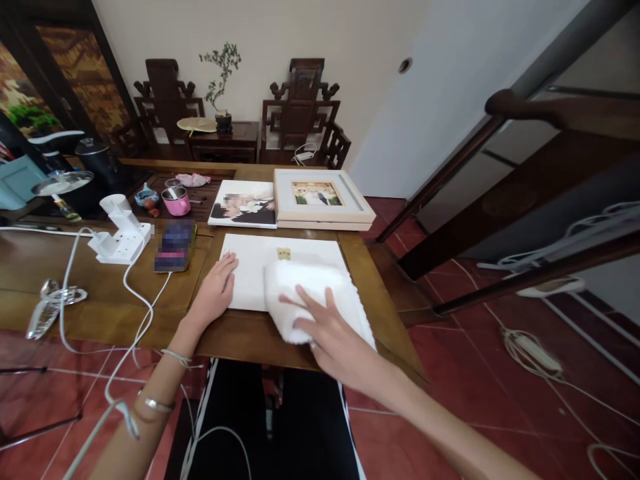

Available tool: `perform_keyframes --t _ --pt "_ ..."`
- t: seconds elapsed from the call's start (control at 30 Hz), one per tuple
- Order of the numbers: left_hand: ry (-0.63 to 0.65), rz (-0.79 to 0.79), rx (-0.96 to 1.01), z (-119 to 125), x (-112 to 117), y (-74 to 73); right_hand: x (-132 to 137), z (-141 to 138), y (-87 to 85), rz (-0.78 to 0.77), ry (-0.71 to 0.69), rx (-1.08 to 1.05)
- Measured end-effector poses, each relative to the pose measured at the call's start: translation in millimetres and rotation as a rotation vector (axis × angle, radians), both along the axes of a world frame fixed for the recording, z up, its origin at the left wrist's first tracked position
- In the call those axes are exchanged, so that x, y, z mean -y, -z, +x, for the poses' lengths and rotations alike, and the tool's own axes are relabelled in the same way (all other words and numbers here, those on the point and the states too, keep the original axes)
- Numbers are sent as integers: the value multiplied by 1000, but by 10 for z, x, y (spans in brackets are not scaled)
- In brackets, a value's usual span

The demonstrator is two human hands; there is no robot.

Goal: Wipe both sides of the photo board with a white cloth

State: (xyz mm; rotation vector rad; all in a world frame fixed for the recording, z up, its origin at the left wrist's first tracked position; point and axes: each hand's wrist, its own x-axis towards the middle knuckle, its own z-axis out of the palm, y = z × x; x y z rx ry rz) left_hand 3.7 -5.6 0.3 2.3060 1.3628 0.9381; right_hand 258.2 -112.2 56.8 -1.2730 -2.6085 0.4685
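A flat white panel with a small gold-coloured metal fitting lies on the wooden table in front of me. My left hand rests on the panel's left edge, its fingers stretched out and holding nothing. Over the panel's right part is a fluffy white cloth, which hangs past the panel's near edge onto the table. My right hand presses on this cloth with fingers spread and the thumb at a fold. The cloth hides the panel's near right corner.
Behind the panel lie a photo print and a framed picture. A phone, white power strip, pink cup and clear object stand to the left. White cables hang over the table's front edge.
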Motion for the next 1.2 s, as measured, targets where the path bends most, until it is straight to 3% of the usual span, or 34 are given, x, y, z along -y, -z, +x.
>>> perform_keyframes --t 0.1,0.2,0.33,0.47,0.57,0.67,0.87,0.97,1.07,1.2 --pt "4 9 1 3 -2 2 206 62 -94 -32 -96 32" --pt "-2 12 -7 6 -3 -1 91 120 -129 -27 -130 10" --pt "-6 -1 -15 9 0 -12 -441 120 -49 11 -80 -38" --pt "-10 1 6 6 5 -24 -1053 -24 88 84 60 -23" --pt "-10 4 19 2 4 -30 -1263 -181 151 162 150 -1" --pt "-8 -2 13 1 2 -30 -1131 -297 162 198 118 14" --pt "-3 -51 -30 8 7 -10 -252 -319 28 109 -48 -41" --pt "8 -45 -59 8 6 -7 44 -251 -78 15 -126 -73" --pt "15 -41 -82 2 3 -5 1 -162 -126 -54 -161 -131" --pt "17 -53 -96 -4 1 11 -514 -131 -52 -65 -32 -194"
